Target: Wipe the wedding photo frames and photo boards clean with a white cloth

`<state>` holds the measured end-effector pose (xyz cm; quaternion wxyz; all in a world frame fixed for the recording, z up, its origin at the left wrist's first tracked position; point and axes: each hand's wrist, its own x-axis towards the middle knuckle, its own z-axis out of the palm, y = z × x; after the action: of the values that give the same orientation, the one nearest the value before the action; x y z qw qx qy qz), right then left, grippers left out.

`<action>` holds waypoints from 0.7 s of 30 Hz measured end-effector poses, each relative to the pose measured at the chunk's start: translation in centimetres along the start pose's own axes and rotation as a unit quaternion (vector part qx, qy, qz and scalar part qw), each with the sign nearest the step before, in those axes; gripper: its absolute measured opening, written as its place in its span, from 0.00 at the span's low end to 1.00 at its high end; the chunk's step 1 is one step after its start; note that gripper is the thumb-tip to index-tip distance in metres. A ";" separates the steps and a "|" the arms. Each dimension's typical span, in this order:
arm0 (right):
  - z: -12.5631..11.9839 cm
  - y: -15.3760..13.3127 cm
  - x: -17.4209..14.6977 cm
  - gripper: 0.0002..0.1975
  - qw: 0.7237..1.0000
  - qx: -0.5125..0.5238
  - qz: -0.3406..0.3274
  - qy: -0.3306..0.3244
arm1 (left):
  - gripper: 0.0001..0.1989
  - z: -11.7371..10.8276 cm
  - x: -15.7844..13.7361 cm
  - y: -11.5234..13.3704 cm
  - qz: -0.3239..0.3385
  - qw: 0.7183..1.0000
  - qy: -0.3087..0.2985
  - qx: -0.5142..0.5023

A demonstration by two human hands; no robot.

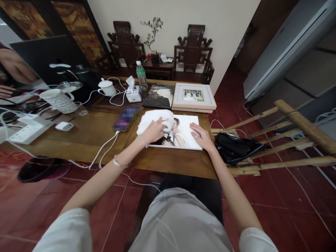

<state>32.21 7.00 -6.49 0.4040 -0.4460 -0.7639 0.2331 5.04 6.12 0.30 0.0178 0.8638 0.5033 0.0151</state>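
Observation:
A photo panel (pixel 180 137) showing a couple lies flat near the table's front edge. On its left part rests a fluffy white cloth (pixel 150 119), bunched up and hiding that side of the picture. My left hand (pixel 154 131) presses down on the cloth, its fingers curled into it. At the panel's right side my right hand (pixel 202 136) lies flat, fingers stretched out over the white edge, with a ring on one finger.
Behind the panel are a dark picture panel (pixel 159 96) and a framed photo (pixel 193 98). A phone (pixel 125 119), mug (pixel 59 100), power strip (pixel 30 128), tissue box (pixel 133 93) and green bottle (pixel 141 76) stand leftward. A bamboo rack (pixel 278 162) is right; another person sits far left.

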 end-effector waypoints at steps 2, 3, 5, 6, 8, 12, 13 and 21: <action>0.0 0.0 0.0 0.17 1.000 0.000 0.001 0.000 | 0.20 0.1 2.2 -1.1 -0.025 1.000 0.010 0.000; 0.0 0.0 0.0 0.17 1.000 0.000 0.002 0.000 | 0.19 0.3 2.9 -1.5 -0.034 0.999 0.014 0.001; 0.0 0.0 0.0 0.17 1.000 -0.001 0.004 -0.001 | 0.20 0.7 3.3 -2.1 -0.035 0.999 0.023 0.003; 0.1 0.0 0.0 0.17 1.000 -0.001 0.005 -0.001 | 0.20 1.0 3.1 -2.2 -0.031 0.999 0.028 0.002; 0.1 0.0 0.0 0.17 1.000 0.000 0.002 0.000 | 0.21 1.6 1.9 -2.0 -0.023 0.999 0.037 -0.001; 0.3 0.2 0.0 0.17 1.000 -0.002 -0.006 0.004 | 0.21 2.2 -2.7 0.3 -0.008 0.999 0.048 0.002; 0.4 0.2 0.0 0.17 1.000 -0.002 -0.007 0.004 | 0.20 2.2 -4.1 1.2 -0.003 0.999 0.050 0.004; 0.2 0.2 0.0 0.17 1.000 -0.001 -0.003 -0.001 | 0.19 1.5 -10.4 6.7 0.060 0.998 0.009 -0.018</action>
<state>32.14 7.14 -6.75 0.4033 -0.4442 -0.7657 0.2318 5.79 -6.21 -0.94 0.0273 0.8918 0.4503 0.0329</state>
